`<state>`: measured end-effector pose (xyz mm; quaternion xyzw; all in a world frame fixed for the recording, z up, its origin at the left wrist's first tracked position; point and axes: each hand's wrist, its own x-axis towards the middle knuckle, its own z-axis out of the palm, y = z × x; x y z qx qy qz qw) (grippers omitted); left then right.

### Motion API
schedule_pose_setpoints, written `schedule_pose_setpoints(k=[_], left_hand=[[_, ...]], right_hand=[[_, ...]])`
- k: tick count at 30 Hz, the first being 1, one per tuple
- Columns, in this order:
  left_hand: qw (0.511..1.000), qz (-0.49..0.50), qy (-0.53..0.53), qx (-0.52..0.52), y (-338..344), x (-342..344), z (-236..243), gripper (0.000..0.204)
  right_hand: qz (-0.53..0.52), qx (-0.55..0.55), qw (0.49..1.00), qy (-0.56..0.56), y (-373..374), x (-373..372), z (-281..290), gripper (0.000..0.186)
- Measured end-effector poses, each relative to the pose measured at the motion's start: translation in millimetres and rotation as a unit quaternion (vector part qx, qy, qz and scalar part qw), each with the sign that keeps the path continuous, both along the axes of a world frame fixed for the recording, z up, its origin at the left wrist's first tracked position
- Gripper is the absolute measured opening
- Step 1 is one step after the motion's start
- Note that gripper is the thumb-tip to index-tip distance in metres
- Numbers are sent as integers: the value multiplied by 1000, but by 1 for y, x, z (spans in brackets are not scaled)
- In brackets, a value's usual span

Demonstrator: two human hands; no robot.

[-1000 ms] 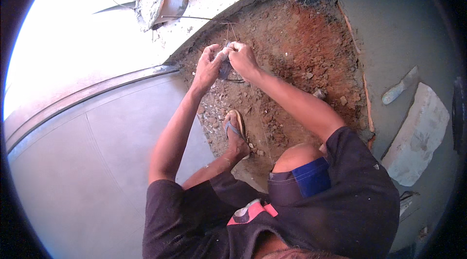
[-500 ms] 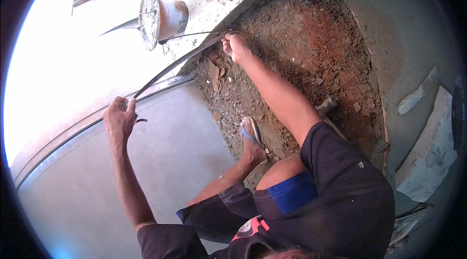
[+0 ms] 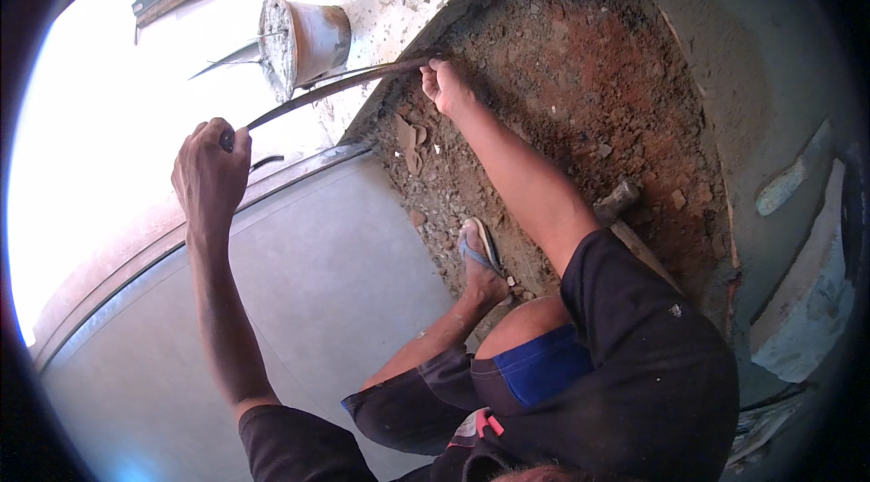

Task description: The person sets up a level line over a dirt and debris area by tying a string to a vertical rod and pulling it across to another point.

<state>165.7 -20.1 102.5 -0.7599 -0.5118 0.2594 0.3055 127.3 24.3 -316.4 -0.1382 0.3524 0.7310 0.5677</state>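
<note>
A long, dark, flat strip (image 3: pixel 335 88), which looks like a tape measure's blade, bows between my two hands. My left hand (image 3: pixel 208 169), out over the bright floor on the left, is closed round a dark end whose shape is mostly hidden by the fingers. A short dark tail (image 3: pixel 265 161) sticks out beside that hand. My right hand (image 3: pixel 442 89) pinches the far end of the strip, above the border between the pale slab and the dug soil (image 3: pixel 580 74). Past the strip stands a cement-smeared white bucket (image 3: pixel 322 38).
A hammer (image 3: pixel 618 201) rests on the soil near my right forearm. To the right, a trowel-like tool (image 3: pixel 784 178) and a broken pale slab piece (image 3: pixel 802 292) lie on grey cement. Smooth grey tile (image 3: pixel 335 246) spreads at left. My sandalled foot (image 3: pixel 480 255) is on the soil's edge.
My left hand has moved up and slightly left, lifting its end of the strip, which now bows more. My right hand has shifted slightly right, still pinching the other end.
</note>
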Motion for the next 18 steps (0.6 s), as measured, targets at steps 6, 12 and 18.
schedule_pose_setpoints(k=[6, 12, 18], left_hand=[[999, 14, 35, -11, 32, 9, -11, 21], [998, 51, 14, -19, 46, 8, 1, 22], [997, 75, -3, -34, 43, 13, -2, 20]], right_hand=[[30, 7, 999, -45, 4, 9, -5, 13], [35, 26, 998, -34, -2, 10, 7, 16], [8, -1, 1000, -12, -5, 7, 10, 14]])
